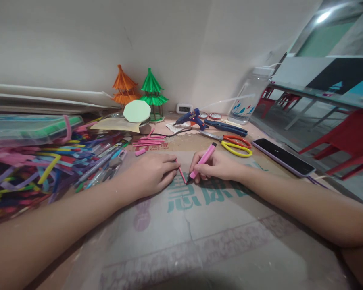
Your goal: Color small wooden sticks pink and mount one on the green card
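My right hand (210, 164) is closed round a pink marker (205, 160). The marker's dark tip points down and meets the lower end of a thin pink stick (181, 171). My left hand (155, 171) rests on the work surface with its fingers together, holding the stick's upper end at the fingertips. Behind my left hand lies a pink marker cap (140, 152). Beyond it is a small pile of similar pink sticks (148, 141). All of this is on a sheet (157, 249) with green printed characters under clear plastic.
At left are a heap of coloured pipe cleaners (27, 173) and a plastic case (33, 129). Orange (124, 82) and green (152, 86) model pavilions stand by the wall. A glue gun (189, 117), scissors (236, 147), phone (282, 156) and water bottle (249, 96) sit behind and right.
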